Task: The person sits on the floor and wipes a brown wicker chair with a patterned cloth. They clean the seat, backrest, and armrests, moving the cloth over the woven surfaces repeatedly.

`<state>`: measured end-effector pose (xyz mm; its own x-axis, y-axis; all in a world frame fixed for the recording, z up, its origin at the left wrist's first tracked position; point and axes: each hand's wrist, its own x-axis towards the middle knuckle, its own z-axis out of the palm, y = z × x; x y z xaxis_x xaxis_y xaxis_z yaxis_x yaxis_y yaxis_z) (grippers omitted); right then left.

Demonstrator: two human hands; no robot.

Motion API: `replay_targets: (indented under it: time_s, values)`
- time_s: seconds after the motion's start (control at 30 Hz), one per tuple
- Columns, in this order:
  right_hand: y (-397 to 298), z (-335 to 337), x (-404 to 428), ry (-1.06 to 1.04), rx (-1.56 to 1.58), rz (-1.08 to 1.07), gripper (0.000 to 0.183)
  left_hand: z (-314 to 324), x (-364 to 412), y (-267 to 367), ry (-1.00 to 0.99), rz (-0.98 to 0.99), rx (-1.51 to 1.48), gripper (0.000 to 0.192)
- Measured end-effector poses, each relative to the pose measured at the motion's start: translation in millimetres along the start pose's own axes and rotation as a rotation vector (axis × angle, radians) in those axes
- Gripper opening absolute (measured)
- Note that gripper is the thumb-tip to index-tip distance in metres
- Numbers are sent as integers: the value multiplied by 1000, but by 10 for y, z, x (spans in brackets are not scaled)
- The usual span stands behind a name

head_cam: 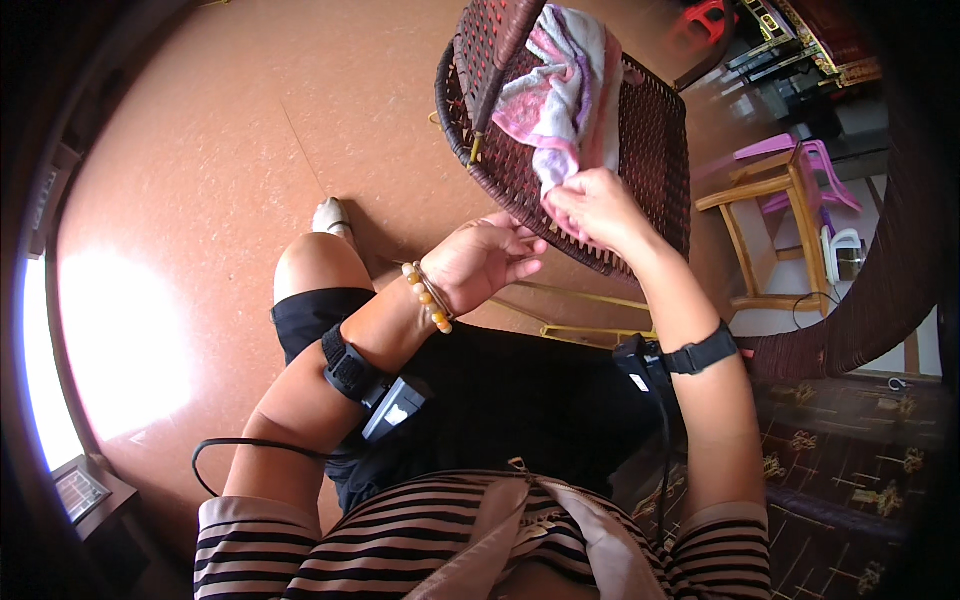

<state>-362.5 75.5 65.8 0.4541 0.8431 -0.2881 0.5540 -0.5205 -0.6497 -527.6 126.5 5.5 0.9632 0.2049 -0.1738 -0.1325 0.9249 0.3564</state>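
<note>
A pink, white and purple striped towel (562, 90) lies over the seat of a dark brown woven rattan chair (654, 142). My right hand (596, 206) grips the towel's lower end at the chair's near edge. Just left of it, my left hand (487, 262) is palm up with its fingers spread and partly curled, beside and slightly below the rim of the seat. Its fingertips are near the rim; whether they touch it I cannot tell. Nothing shows in that palm. A beaded bracelet is on the left wrist, and both forearms carry strapped black devices.
Yellow metal bars (592, 334) show below the chair. At the right are a wooden stool (795, 195), a pink plastic stool (825, 169) and a white appliance (845, 251). A red plastic stool (705, 22) is farther back. A patterned dark cloth (832, 465) covers the lower right.
</note>
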Motion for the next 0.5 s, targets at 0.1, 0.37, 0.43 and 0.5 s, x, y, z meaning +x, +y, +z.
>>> replay_targets:
  time_s: [0.1, 0.37, 0.43, 0.5]
  values:
    - [-4, -40, 0, -14, 78, 62, 23, 41, -20, 23, 11, -12, 9, 28]
    - [-30, -177, -90, -254, 172, 148, 17, -25, -9, 33, 2, -45, -60, 13]
    - [-141, -172, -219, -388, 193, 250, 19, -31, -34, 41, 19, -32, -37, 12]
    - [-147, -130, -232, -383, 191, 216, 19, -24, -38, 52, 59, -54, -2, 14]
